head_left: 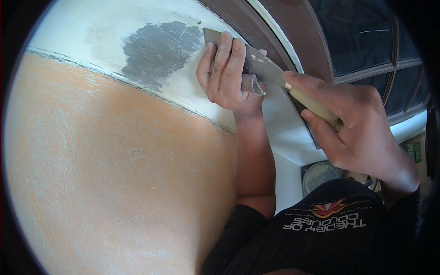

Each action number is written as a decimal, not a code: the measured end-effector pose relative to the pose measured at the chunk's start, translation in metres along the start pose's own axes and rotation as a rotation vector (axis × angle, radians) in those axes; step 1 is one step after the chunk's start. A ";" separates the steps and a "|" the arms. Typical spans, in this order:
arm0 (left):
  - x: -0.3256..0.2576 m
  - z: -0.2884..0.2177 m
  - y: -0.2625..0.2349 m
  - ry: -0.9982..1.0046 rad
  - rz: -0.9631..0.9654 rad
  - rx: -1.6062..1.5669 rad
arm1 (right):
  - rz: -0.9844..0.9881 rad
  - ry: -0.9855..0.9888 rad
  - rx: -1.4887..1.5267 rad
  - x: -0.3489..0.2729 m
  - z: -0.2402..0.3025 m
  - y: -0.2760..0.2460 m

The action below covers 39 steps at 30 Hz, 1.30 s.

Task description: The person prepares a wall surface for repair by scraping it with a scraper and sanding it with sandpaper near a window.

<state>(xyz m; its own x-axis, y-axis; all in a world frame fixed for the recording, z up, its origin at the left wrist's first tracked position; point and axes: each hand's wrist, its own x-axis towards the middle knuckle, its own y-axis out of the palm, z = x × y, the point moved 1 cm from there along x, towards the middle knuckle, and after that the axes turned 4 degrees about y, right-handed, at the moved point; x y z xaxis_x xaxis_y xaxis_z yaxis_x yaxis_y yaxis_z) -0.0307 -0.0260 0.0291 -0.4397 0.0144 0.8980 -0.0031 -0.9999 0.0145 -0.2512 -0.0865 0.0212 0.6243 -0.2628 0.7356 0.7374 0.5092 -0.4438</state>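
My right hand (355,117) grips the pale handle of a putty knife (270,68), one finger stretched along it toward the blade. The grey metal blade, flecked with white, points up and left to my left hand (224,75). That hand is closed, its fingers bent across a grey sheet whose curled end sticks out by the wrist; it looks like sandpaper (250,85). The fingers hide where sheet and blade meet. Just left of them is a rough dark grey patch (156,52) on the white wall band (107,30), with a thin crack running through it.
Below a ridged seam (137,87), the wall is orange and scuffed (119,169). A brown frame with dark glass panes (355,34) rises at the upper right. A round bucket (321,178) stands low, beside my black shirt (321,238).
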 end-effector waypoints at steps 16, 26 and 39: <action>0.003 -0.003 0.003 0.031 -0.010 0.020 | -0.033 -0.005 0.120 -0.005 -0.004 -0.003; 0.000 -0.001 0.004 0.054 -0.009 0.038 | 0.035 0.038 0.001 -0.008 -0.006 -0.002; 0.006 -0.004 0.004 0.025 -0.012 0.027 | -0.032 0.005 0.119 0.000 -0.005 -0.001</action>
<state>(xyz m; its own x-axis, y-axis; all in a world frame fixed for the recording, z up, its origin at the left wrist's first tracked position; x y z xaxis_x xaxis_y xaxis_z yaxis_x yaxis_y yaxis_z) -0.0369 -0.0301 0.0333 -0.4623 0.0256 0.8863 0.0161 -0.9992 0.0372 -0.2508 -0.0915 0.0190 0.6025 -0.2842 0.7458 0.7212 0.5941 -0.3562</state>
